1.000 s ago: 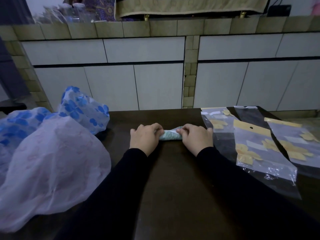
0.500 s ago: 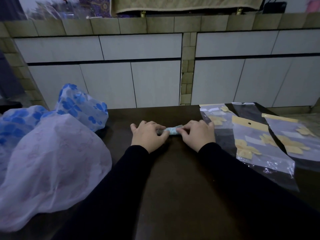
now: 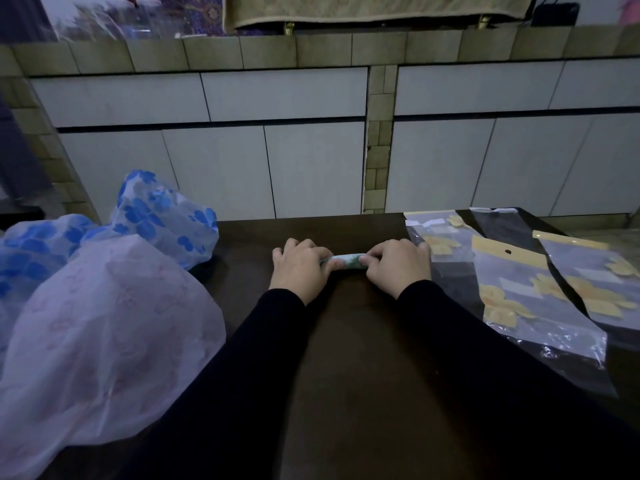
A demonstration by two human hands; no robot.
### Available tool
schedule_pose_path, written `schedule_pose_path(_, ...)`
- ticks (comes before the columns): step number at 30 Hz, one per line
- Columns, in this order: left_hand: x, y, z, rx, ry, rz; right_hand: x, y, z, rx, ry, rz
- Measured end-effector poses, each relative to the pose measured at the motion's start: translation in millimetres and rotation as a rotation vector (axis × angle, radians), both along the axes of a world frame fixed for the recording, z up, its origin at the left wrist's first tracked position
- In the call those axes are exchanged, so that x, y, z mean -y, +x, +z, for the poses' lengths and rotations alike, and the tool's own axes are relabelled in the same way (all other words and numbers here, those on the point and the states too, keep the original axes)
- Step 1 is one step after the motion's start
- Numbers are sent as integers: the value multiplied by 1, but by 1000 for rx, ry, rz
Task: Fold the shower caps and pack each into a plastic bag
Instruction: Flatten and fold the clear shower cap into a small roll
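A shower cap (image 3: 344,262), pale with a green print, is rolled into a tight strip on the dark table (image 3: 346,375). My left hand (image 3: 299,266) presses its left end and my right hand (image 3: 398,265) pinches its right end; only the short middle stretch shows between them. Several clear plastic bags with yellow headers and yellow flower prints (image 3: 526,289) lie flat just right of my right hand. Loose unfolded shower caps are heaped at the left: a pale pinkish one (image 3: 104,323) in front and a blue-flowered one (image 3: 162,213) behind it.
A tiled counter front with white cabinet panels (image 3: 311,150) rises just beyond the table's far edge. Another bag (image 3: 588,275) lies near the table's right edge. Bare table surface lies between my forearms.
My hands have closed in toward each other on the roll, so less of the cap shows between them. The roll looks tighter and narrower than a second ago.
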State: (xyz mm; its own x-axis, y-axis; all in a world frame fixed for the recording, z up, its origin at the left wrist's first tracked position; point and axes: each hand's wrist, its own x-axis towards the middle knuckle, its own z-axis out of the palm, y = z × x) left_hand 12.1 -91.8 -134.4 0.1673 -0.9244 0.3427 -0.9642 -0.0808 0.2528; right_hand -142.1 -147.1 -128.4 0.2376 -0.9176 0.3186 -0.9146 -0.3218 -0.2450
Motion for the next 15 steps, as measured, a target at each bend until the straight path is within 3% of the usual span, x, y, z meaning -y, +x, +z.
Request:
schedule_pose_path(7,1,0,2,-31,3,-36,5,0,-3,156,111,20)
schedule_pose_path(15,-4,1,6,-150,4,-55,4,0,2,38,132,4)
